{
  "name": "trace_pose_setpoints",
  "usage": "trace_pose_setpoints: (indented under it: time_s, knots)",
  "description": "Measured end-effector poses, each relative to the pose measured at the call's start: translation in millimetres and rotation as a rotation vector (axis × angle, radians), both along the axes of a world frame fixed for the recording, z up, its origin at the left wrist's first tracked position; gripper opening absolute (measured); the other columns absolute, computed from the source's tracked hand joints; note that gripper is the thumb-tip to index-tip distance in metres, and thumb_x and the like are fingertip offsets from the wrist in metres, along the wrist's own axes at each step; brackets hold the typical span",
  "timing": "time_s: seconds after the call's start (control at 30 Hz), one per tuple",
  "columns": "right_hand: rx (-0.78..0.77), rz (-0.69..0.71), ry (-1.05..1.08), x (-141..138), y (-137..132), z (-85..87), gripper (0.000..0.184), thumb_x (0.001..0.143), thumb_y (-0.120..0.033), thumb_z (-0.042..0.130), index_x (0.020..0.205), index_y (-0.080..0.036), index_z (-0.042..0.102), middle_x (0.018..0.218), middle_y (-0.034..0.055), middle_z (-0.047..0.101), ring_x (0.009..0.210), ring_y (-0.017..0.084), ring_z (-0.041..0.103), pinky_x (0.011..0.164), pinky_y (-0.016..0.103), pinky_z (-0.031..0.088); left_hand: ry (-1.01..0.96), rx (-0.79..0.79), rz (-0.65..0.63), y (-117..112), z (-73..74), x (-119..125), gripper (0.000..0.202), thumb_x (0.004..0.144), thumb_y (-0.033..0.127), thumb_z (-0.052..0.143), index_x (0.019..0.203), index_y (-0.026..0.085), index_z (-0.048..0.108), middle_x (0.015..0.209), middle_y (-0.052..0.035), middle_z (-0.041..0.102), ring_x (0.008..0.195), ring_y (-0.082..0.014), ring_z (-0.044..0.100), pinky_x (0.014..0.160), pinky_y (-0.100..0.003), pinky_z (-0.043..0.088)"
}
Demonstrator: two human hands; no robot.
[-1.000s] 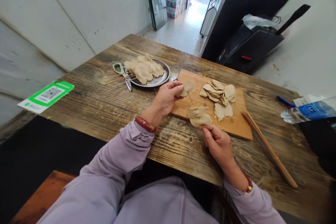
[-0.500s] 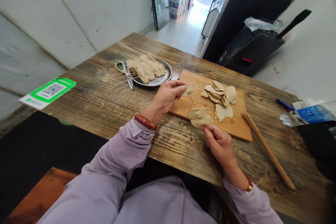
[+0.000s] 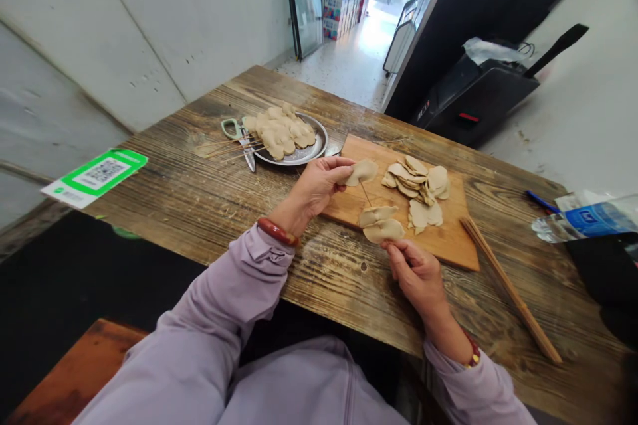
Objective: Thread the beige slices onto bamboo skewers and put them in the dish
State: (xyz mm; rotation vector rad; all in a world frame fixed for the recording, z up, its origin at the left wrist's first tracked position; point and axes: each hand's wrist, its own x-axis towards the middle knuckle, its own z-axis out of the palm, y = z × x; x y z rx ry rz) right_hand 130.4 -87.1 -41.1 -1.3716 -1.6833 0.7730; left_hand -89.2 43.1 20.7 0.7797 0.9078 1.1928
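Observation:
My left hand (image 3: 321, 186) pinches a thin, pale beige slice (image 3: 363, 172) of food, whose kind I cannot make out. A thin wooden skewer (image 3: 366, 193) runs from this slice down through more beige slices (image 3: 383, 229) bunched lower on it. My right hand (image 3: 416, 272) has its fingers closed at the skewer's lower end, just under the bunched slices. Behind them lies a wooden cutting board (image 3: 343, 206) bearing a pile of loose beige slices (image 3: 416, 179). To the left, a round metal plate (image 3: 321, 139) carries filled skewers (image 3: 279, 131), their bare sticks jutting leftward.
Scissors (image 3: 239, 139) with pale green handles lie against the plate. A bundle of bare skewers (image 3: 511, 292) rests right of the board. A QR code card (image 3: 97, 176) sits at the left table edge, and a plastic water bottle (image 3: 588, 218) lies at the right.
The view has shifted very slightly. Both hands keep their hold, and the slice in my left hand has tilted a little at the skewer's upper end.

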Motion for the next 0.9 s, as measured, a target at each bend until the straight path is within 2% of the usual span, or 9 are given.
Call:
trace_pose_setpoints:
  time_s: [0.17,0.43,0.9]
  knots:
    - [-0.02,-0.021,0.067,-1.1,0.3,-2.6,0.026,0.099,-0.038,0.059,0.084,-0.021,0.072,0.052,-0.0049,0.049,0.046,0.011,0.045,0.048,0.026,0.036,0.013,0.019,-0.012,-2.0,0.2,2.0,0.009,0.069,0.012,0.079,0.077,0.013,0.076,0.074,-0.002,0.07,0.061,-0.0068,0.055,0.056,-0.019,0.04]
    - [-0.011,-0.032,0.078,-3.7,2.2,-0.1,0.026,0.098,-0.039,0.06,0.087,-0.021,0.074,0.052,-0.0043,0.049,0.046,0.012,0.045,0.049,0.027,0.036,0.064,0.095,-0.008,-3.3,0.4,6.3,0.005,0.069,0.013,0.076,0.074,0.013,0.076,0.07,-0.002,0.069,0.059,-0.0067,0.052,0.053,-0.019,0.036]
    - [-0.015,-0.046,0.077,-6.3,1.4,3.3,0.024,0.096,-0.037,0.059,0.085,-0.02,0.073,0.052,-0.0039,0.051,0.051,0.014,0.052,0.053,0.027,0.041,0.17,0.202,0.04,-1.7,-4.6,7.1,0.013,0.067,0.019,0.077,0.079,0.014,0.077,0.074,-0.0034,0.074,0.062,-0.0096,0.059,0.055,-0.02,0.042]
